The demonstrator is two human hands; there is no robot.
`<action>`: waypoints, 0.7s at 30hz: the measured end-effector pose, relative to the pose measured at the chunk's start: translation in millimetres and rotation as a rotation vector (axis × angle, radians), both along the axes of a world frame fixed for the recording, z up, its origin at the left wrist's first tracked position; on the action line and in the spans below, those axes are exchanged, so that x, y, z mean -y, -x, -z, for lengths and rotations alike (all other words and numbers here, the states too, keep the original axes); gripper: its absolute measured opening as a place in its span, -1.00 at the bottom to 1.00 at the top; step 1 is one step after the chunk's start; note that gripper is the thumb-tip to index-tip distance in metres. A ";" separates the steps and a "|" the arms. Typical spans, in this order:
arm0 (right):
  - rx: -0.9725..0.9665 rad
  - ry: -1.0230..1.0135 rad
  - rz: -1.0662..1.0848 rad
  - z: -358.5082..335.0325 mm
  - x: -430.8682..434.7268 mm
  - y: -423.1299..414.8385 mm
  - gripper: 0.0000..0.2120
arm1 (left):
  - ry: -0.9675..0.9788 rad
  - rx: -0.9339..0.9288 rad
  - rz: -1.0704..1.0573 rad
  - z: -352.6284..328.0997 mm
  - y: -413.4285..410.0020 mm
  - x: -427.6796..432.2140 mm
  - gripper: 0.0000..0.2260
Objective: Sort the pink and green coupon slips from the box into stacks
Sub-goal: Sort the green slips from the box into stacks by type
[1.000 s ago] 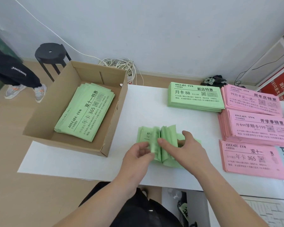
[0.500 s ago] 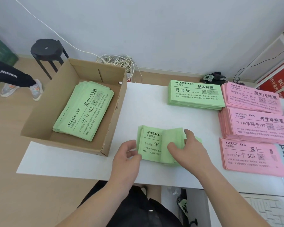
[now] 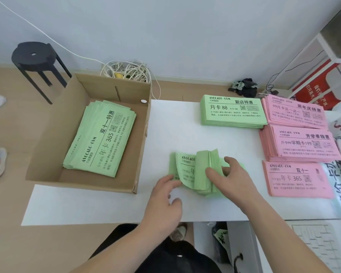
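the green slips (image 3: 202, 170) lie mid-worktop (image 3: 106, 203), fanned up; the right hand (image 3: 232, 178) clamps them, hiding their right half and most print. the left hand (image 3: 165, 194), fingers loose and apart, touches their near-left corner.
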State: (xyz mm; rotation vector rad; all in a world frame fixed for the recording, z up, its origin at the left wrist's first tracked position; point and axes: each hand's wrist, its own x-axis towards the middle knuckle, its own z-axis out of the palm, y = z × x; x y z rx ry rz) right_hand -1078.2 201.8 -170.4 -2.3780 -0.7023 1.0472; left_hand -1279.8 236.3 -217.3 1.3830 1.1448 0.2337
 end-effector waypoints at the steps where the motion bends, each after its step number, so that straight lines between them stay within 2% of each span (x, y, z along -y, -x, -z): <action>1: -0.009 0.000 -0.001 0.0 0.0 -0.6 -0.22 | 0.046 -0.007 -0.074 0.2 1.6 -4.2 -0.55; 6: -0.012 -0.012 -0.025 -1.6 0.4 -4.9 -0.18 | 0.309 0.105 -0.259 -5.2 -10.8 -13.4 -0.59; 10: -0.053 -0.022 -0.045 -1.7 0.3 -8.6 -0.10 | 0.342 0.190 -0.402 -13.4 -26.9 -12.0 -0.60; 12: -0.063 -0.046 -0.051 -1.3 2.1 -8.5 -0.06 | 0.272 0.194 -0.257 -17.1 -33.8 -7.2 -0.57; 15: -0.088 -0.066 -0.063 -1.6 5.1 -8.7 -0.07 | 0.029 0.073 0.115 -21.2 -40.1 9.1 -0.48; 17: -0.112 -0.075 -0.064 -3.3 7.2 -10.6 -0.09 | 0.008 0.077 0.185 -22.5 -42.0 16.7 -0.46; 19: -0.162 -0.095 -0.076 -4.7 10.3 -13.4 -0.05 | 0.077 0.138 0.065 -27.4 -42.0 12.4 -0.58; 21: -0.216 -0.104 -0.089 -7.8 12.6 -15.3 0.00 | 0.255 0.227 -0.158 -32.7 -47.6 -4.7 -0.79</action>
